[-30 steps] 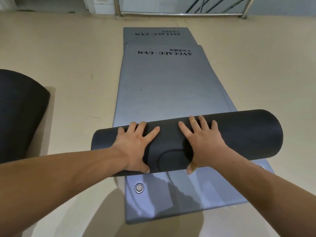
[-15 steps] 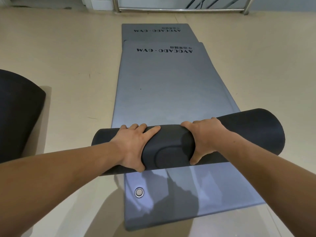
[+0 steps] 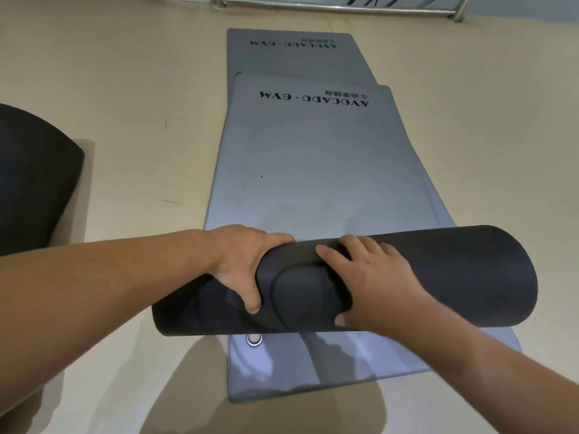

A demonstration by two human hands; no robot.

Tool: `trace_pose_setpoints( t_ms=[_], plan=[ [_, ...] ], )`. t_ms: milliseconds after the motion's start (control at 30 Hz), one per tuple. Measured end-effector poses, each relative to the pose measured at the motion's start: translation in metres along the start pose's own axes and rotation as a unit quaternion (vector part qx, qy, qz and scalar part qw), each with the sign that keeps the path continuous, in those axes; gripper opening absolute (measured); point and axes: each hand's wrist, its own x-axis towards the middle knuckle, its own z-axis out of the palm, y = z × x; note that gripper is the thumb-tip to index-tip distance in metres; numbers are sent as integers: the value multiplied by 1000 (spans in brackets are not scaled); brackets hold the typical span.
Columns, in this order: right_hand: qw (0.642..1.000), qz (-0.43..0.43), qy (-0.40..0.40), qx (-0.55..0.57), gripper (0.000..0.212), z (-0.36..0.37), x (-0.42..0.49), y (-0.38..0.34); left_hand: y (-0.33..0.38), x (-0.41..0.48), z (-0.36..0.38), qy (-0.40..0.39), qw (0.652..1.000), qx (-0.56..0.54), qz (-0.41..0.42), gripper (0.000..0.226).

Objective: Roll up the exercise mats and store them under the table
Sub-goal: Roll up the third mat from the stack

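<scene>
Both hands are sitting on the black roll [image 3: 438,277]: left hand [image 3: 247,261] wrapping it, right hand [image 3: 372,277] pressing flat, fingers spread (grey mat [image 3: 313,167] lying unrolled beyond).

**Matt foam, smooth floor**

The rolled mat [image 3: 438,277] shows a matt black, foam-like outside. The flat mat [image 3: 313,170] has a smooth grey face with slight sheen. Its eyelet [image 3: 254,339] is shiny metal. The beige floor [image 3: 125,104] looks smooth.
</scene>
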Motion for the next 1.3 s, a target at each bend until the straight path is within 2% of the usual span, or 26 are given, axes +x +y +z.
trace_pose_setpoints(
  t_ms=[100, 167, 267, 333, 433, 533, 633, 667, 700, 800, 867, 967, 1133, 1300],
  plan=[
    [1000, 13, -1, -23, 129, 20, 4, -10, -4, -2, 5, 15, 999, 39, -13, 132],
    [1000, 10, -10, -18, 132, 20, 15, -2, 1, -9, 12, 66, 992, 108, 1, 124],
    [999, 6, -51, 17, 141, 1, 35, 15, 17, -21, 30, 152, 965, 210, 40, 101],
    [995, 10, -91, 38, 144, -13, 49, 23, 30, -26, 45, 149, 958, 243, 14, 107],
    [990, 20, -123, 65, 145, -25, 62, 28, 38, -18, 60, 114, 961, 243, -66, 135],
    [994, 22, -81, 64, 137, -23, 56, 22, 37, -4, 64, 121, 959, 240, -93, 147],
    [999, 10, 22, 34, 108, -1, 29, 9, 32, 5, 64, 132, 954, 249, -100, 141],
    [999, 2, 35, 36, 101, 8, 20, 6, 30, 7, 64, 133, 954, 250, -99, 140],
    [999, -2, 32, 35, 101, 17, 14, 4, 27, 9, 62, 134, 955, 248, -96, 140],
    [999, 10, 22, -24, 128, 46, 16, 3, 20, 13, 54, 133, 957, 246, -83, 140],
    [997, 26, 34, -62, 138, 57, 26, 2, 17, 15, 45, 125, 960, 237, -77, 141],
    [997, 24, 54, -57, 131, 53, 41, 9, 14, 9, 40, 155, 961, 219, -74, 134],
    [998, -8, 55, -22, 124, 29, 56, 30, 18, 1, 54, 190, 933, 286, -107, 132],
    [999, -29, 19, -12, 114, 9, 52, 36, 26, -3, 27, 173, 955, 230, -71, 111]
  ],
)
